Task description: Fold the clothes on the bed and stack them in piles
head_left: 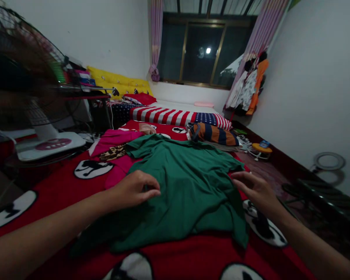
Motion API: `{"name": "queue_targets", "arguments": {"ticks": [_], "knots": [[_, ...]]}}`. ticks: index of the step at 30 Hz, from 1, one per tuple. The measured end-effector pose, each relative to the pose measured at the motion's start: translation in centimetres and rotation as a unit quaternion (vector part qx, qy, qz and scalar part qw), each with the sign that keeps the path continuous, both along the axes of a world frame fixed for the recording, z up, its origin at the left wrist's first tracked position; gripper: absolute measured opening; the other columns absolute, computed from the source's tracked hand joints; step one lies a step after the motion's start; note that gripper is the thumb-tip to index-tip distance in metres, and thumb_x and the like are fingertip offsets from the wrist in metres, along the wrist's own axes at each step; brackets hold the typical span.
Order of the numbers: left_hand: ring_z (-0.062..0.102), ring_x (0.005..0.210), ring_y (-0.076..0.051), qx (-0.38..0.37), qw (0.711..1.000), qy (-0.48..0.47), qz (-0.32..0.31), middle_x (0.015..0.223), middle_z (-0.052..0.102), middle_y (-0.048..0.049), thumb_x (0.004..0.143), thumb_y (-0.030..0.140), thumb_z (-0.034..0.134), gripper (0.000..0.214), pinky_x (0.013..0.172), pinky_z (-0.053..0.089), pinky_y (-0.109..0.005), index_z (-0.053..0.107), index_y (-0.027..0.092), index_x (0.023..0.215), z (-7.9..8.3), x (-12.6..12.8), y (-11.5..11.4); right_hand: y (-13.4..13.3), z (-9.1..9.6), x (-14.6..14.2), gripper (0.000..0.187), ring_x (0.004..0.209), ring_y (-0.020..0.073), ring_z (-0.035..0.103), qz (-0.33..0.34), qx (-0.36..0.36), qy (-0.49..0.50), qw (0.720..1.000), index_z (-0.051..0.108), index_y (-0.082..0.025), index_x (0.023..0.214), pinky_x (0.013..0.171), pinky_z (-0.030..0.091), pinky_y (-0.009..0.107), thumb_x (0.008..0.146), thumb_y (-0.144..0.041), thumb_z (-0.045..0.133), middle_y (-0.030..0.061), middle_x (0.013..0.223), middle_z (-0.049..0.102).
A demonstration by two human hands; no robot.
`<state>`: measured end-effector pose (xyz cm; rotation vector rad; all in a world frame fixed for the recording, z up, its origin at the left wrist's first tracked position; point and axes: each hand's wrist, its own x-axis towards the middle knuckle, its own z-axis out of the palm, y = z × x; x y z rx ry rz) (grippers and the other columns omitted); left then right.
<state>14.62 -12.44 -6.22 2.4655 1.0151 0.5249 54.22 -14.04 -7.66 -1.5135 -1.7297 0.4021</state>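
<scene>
The shirt [181, 182] lies spread between the two hands, a plain green, matte cloth with shallow ripples and a few deeper folds toward its near edge. Its body is broad and boxy, and its short sleeves flare out to either side beyond the fingertips. The left hand [134, 189] is over the shirt's left side, fingers curled and the thumb drawn close to the forefinger, with a narrow gap between them; whether the tips touch the fabric I cannot tell. The right hand [258, 190] is at the opposite edge, below the right sleeve, thumb and fingers slightly apart around a bare gap; contact with the cloth is unclear there too.

Beneath the fingers, the red blanket [58, 212] looks soft and thick, patterned with white ovals that carry black figures and dark outlines. Past the left fingers, a smooth pink garment [121, 136] lies crumpled, with a leopard-print cloth [113, 152] bunched beside the left sleeve. Straight beyond the right fingers sits a thick, rounded bundle [212, 133] in orange and navy stripes. Well to the left of the left fingers stands the fan [55, 144], its glossy pale base rounded at the corners and its wire guard blurred. Farther off to the right of the right fingers is a low stool [261, 147] with a round orange top.
</scene>
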Motion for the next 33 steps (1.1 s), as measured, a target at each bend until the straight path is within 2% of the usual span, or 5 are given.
{"name": "queue_targets", "arguments": {"ticks": [7, 16, 24, 29, 33], "knots": [[0.062, 0.085, -0.021, -0.027, 0.987, 0.155, 0.008, 0.104, 0.065, -0.0032, 0.065, 0.045, 0.075, 0.047, 0.073, 0.045, -0.026, 0.067, 0.034, 0.11, 1.9, -3.6, -6.9, -8.0, -0.8, -0.5, 0.039, 0.102, 0.0255, 0.062, 0.217, -0.084, -0.145, 0.962, 0.067, -0.029, 0.108, 0.086, 0.052, 0.034, 0.07, -0.027, 0.074, 0.0083, 0.114, 0.064], [0.061, 0.085, -0.02, -0.014, 0.989, 0.14, 0.047, 0.092, 0.065, -0.0034, 0.08, 0.02, 0.048, 0.018, 0.074, 0.045, -0.027, 0.062, 0.026, 0.088, -0.8, -5.4, -5.2, -5.5, -1.2, -2.1, 0.016, 0.099, 0.0217, 0.062, 0.16, 0.01, -0.147, 0.976, 0.067, -0.026, 0.09, 0.086, 0.05, 0.033, 0.086, -0.026, 0.051, 0.0074, 0.105, 0.066], [0.056, 0.061, -0.013, -0.144, 0.942, -0.205, 0.222, 0.073, 0.061, 0.0015, 0.076, 0.048, 0.06, 0.033, 0.051, 0.042, -0.017, 0.061, 0.02, 0.094, 8.1, -5.5, 0.8, -1.3, 6.3, -1.1, 0.034, 0.068, 0.0181, 0.058, -0.006, 0.066, 0.195, 0.978, 0.067, -0.024, 0.09, 0.058, 0.049, 0.026, 0.074, -0.054, 0.066, 0.003, 0.079, 0.064], [0.059, 0.066, -0.015, -0.287, 0.952, -0.044, 0.098, 0.078, 0.066, -0.0014, 0.075, 0.052, 0.065, 0.035, 0.055, 0.047, -0.019, 0.067, 0.02, 0.088, 8.8, -6.4, 0.1, -2.6, 5.6, 0.7, 0.042, 0.065, 0.0175, 0.061, 0.059, -0.143, 0.205, 0.967, 0.07, -0.019, 0.083, 0.058, 0.048, 0.027, 0.073, -0.06, 0.068, 0.0066, 0.075, 0.067], [0.065, 0.074, -0.021, -0.402, 0.905, 0.14, -0.023, 0.082, 0.071, -0.0039, 0.073, 0.052, 0.069, 0.039, 0.064, 0.052, -0.025, 0.071, 0.019, 0.094, 7.0, -6.3, -0.6, -3.2, 3.3, 2.1, 0.064, 0.067, 0.0199, 0.065, 0.196, -0.309, 0.06, 0.929, 0.073, -0.013, 0.085, 0.065, 0.05, 0.031, 0.083, -0.071, 0.045, 0.0096, 0.07, 0.069]]}}
